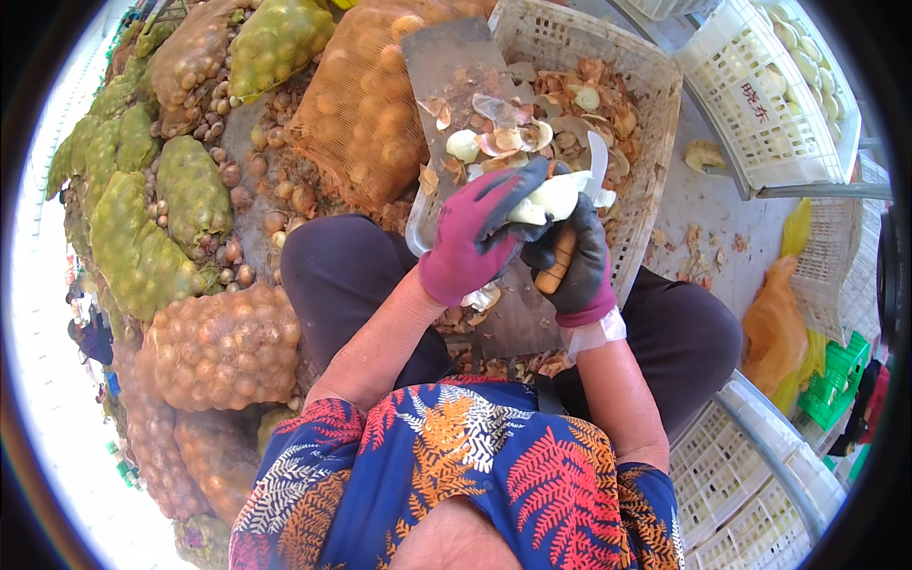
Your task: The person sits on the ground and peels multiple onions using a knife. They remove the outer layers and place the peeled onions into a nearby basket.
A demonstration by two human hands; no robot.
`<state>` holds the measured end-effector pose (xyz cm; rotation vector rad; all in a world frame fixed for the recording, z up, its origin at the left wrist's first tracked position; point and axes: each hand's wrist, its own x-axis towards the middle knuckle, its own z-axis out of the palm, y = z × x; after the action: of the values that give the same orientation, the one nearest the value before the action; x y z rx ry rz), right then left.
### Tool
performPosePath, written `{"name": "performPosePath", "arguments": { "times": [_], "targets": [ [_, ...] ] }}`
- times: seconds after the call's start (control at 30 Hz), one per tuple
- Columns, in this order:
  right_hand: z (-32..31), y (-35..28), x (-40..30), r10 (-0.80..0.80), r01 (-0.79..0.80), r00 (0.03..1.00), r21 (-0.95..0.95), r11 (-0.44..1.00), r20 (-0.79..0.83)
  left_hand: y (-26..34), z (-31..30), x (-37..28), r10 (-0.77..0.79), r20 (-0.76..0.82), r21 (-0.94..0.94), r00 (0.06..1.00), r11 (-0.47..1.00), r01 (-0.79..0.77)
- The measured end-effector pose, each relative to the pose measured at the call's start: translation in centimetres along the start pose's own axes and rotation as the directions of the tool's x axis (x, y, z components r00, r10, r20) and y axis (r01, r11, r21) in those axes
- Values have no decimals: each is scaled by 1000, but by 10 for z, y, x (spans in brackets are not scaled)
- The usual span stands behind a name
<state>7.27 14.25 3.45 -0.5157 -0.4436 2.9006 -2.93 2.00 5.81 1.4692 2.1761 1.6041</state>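
Observation:
My left hand [474, 231], in a purple glove with dark coated fingers, grips a pale, mostly peeled onion [557, 197]. Close against it, my right hand [586, 256], gloved alike, is closed around the wooden handle of a knife [558, 262]. The knife's short curved blade points up beyond the onion. Fingers hide part of the onion and where the blade meets it. Beneath both hands lies a dirty flat board [452, 60], strewn with onion skins [509, 139] and a cut white piece [463, 145]. It rests across a white plastic crate [659, 153] holding more peelings [595, 100].
Orange mesh sacks of onions [363, 107] [224, 345] and green mesh sacks [139, 249] crowd the left, with loose onions [242, 196] between them. On the right stands a white crate of peeled onions [766, 92] on a metal frame. Stacked white crates [741, 456] sit lower right.

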Motion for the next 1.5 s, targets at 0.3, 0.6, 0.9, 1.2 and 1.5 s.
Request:
{"name": "performPosePath", "arguments": {
  "times": [0.3, 0.6, 0.9, 1.2, 1.5],
  "targets": [
    [11, -16, -10, -6, -25, 996, 333, 943, 92, 38, -3, 21, 188, 55, 19, 981, 982, -189],
    [2, -39, -6, -63, -10, 976, 332, 943, 210, 60, 8, 51, -17, 115, -267, 993, 963, 47],
    [25, -60, -10, -494, 434, 859, -319, 842, -137, 65, 21, 41, -90, -20, -34, 996, 995, 89],
    [-2, -39, 8, -371, 290, 897, -312, 905, -241, 27, 46, 12, -168, 54, 254, 984, 956, 149],
    [-49, -8, 24, -61, -17, 930, -208, 978, -362, -12, 39, -34, -263, -5, 357, 965, 901, 248]
  ]
}}
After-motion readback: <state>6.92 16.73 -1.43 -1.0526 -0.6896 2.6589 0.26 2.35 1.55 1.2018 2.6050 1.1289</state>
